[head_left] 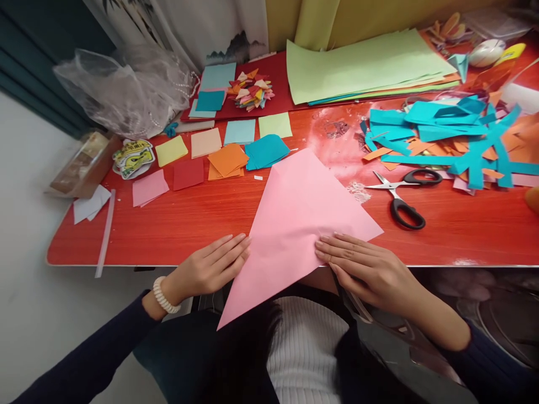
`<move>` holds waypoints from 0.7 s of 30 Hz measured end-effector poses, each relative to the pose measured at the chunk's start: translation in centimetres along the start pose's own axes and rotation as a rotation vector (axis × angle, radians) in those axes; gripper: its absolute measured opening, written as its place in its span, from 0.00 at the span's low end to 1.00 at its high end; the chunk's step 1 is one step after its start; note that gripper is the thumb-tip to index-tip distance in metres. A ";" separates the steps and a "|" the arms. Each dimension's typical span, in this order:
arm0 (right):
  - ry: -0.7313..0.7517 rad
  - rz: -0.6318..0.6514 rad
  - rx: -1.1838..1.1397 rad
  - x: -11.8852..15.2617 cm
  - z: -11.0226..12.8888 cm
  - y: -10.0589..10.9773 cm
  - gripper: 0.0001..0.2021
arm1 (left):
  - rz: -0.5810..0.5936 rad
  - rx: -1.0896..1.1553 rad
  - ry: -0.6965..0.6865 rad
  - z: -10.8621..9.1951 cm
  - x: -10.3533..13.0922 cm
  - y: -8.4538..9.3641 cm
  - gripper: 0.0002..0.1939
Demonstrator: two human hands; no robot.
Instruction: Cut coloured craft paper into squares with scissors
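A large pink paper sheet (295, 196) with a slanted outline lies on the red table, its near corner hanging past the front edge toward my lap. My left hand (217, 264) rests flat at the sheet's left edge, fingers stretched and side by side. On the right part of the sheet, my right hand (362, 266) lies with fingers extended over the paper, and slight wrinkles show beside the fingertips. Its thumb sits lower, near the sheet's front edge. Black-handled scissors (396, 193) lie open to the right of the paper.
Small coloured paper squares (188, 173) are laid out at left on the red table (202, 224). Behind stand a folded-paper ball (251, 92) and a stack of green sheets (366, 67). Blue and orange scraps (458, 134) pile at right. A clear strip (105, 233) overhangs the front edge.
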State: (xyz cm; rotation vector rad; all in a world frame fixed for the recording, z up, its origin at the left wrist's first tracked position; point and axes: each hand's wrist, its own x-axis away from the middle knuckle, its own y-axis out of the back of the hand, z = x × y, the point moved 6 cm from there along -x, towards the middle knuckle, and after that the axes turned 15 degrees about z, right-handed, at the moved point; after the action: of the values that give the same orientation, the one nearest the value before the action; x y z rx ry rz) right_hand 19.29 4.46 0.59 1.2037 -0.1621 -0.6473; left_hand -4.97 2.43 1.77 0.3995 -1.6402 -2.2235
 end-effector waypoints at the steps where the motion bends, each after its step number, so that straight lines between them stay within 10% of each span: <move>1: -0.002 -0.002 -0.006 0.0 0.0 0.0 0.14 | -0.031 -0.014 -0.025 -0.2 -0.1 0.3 0.12; 21: -0.009 0.030 -0.039 0.2 -0.2 -0.1 0.16 | -0.211 -0.030 -0.348 -6.2 3.3 1.5 0.11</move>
State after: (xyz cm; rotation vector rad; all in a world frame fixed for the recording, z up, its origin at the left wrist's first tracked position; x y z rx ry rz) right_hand 19.46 4.48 0.37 1.1586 -0.1743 -0.6269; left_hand -5.14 -4.76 1.37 0.1916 -1.8017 -2.5896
